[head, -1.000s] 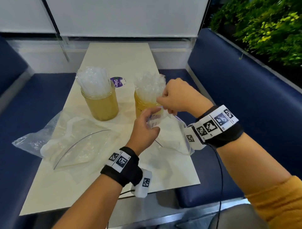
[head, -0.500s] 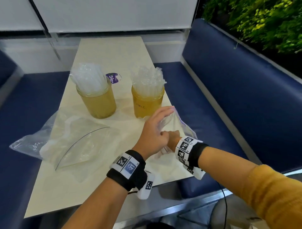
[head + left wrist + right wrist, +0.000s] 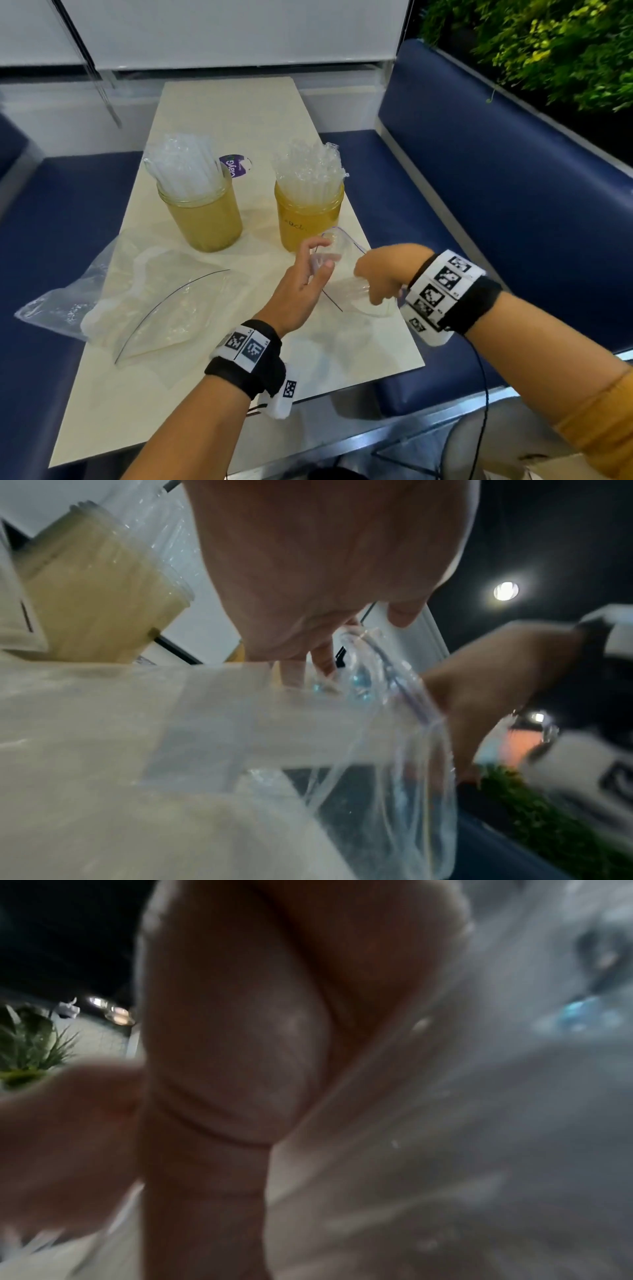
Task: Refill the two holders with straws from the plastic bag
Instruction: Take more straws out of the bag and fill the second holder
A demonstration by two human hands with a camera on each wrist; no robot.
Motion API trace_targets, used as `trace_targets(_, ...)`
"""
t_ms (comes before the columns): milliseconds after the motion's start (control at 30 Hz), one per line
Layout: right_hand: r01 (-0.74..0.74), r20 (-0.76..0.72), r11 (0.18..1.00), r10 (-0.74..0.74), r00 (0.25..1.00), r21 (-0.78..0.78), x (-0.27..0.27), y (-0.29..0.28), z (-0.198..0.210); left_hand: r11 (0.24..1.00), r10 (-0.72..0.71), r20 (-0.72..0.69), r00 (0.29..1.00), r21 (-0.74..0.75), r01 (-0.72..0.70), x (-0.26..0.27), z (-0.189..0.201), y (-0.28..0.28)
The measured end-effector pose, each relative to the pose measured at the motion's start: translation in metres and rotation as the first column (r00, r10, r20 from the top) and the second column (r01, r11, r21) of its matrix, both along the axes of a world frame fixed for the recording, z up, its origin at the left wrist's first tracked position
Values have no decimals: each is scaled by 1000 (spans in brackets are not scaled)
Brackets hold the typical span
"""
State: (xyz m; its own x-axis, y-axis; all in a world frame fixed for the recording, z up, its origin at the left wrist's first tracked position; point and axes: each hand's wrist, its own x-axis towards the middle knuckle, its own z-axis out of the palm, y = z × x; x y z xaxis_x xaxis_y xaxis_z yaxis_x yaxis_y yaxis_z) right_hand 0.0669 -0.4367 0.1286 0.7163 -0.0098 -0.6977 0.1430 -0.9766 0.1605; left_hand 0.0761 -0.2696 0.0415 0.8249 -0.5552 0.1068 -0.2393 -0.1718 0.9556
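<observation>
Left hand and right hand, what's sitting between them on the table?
The open mouth of the clear plastic bag lies between the left hand and the right hand. The head view shows it best. The left wrist view shows it too.

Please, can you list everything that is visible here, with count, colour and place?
holders: two, amber, mid-table, side by side
straws: many, clear-wrapped, upright in both holders
plastic bag: one, clear, right table edge, mouth open
second bag: one, clear, flat, left side
sticker: one, purple, behind holders
table: one, cream
benches: blue, around table
plants: green, top right
left hand: touches bag mouth
right hand: curled at bag; hold unclear
</observation>
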Motion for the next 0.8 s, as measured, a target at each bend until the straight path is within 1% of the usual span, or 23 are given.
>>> trace_targets(67, -20, -18, 999, 19, 1000, -48, 1, -13, 26, 998, 6, -10, 1000, 68, -5, 3, -5, 2)
trace_targets(133, -24, 37, 996, 27, 999, -90, 3, -31, 49, 997, 23, -38, 999, 80, -20, 6, -10, 4)
trace_targets(167, 1, 63, 996, 5, 998, -86, 3, -38, 60, 997, 24, -47, 999, 75, -21, 6, -11, 5)
trace_targets(233, 96, 133, 995, -92, 987, -30, 6, -60, 77, 994, 17, -56, 998, 105, -11, 10, -13, 6)
trace_targets(333, 187, 191, 982, -191, 963, 38, 6, -90, 99, 972, 19, -91, 996, 236, 3, 14, -20, 10)
trace_targets(367, 205, 208, 977, -214, 954, 63, 6, -100, 105, 957, 20, -89, 996, 291, 7, 16, -26, 14)
trace_targets(433, 220, 250, 967, -246, 936, 128, 5, -115, 113, 901, -25, -61, 998, 432, 49, 19, -41, 21)
trace_targets(500, 211, 319, 941, -292, 902, 265, 4, -123, 118, 825, -94, -42, 995, 555, 101, 18, -47, 26)
trace_targets(567, 147, 401, 873, -357, 844, 466, 6, -120, 117, 782, -146, -13, 989, 611, 124, 15, -40, 26)
trace_targets(600, 99, 437, 827, -389, 811, 554, 8, -115, 115, 757, -168, 50, 985, 647, 96, 14, -31, 25)
trace_targets(633, 47, 456, 768, -427, 781, 639, 12, -109, 111, 738, -176, 174, 969, 674, 13, 14, -22, 24)
trace_targets(667, 0, 453, 692, -472, 756, 721, 17, -100, 106, 731, -150, 346, 926, 669, -131, 15, -10, 22)
trace_targets(700, -42, 439, 610, -518, 734, 791, 22, -92, 101, 739, -83, 514, 854, 606, -293, 16, 5, 20)
trace_targets(733, -80, 418, 530, -557, 718, 844, 27, -83, 96, 757, 14, 633, 774, 499, -422, 17, 24, 18)
trace_targets(767, -116, 398, 458, -586, 706, 881, 34, -73, 92, 782, 122, 684, 720, 380, -494, 20, 46, 16)
trace_targets(800, -147, 376, 396, -595, 710, 906, 39, -62, 87, 812, 230, 677, 699, 262, -521, 26, 67, 13)
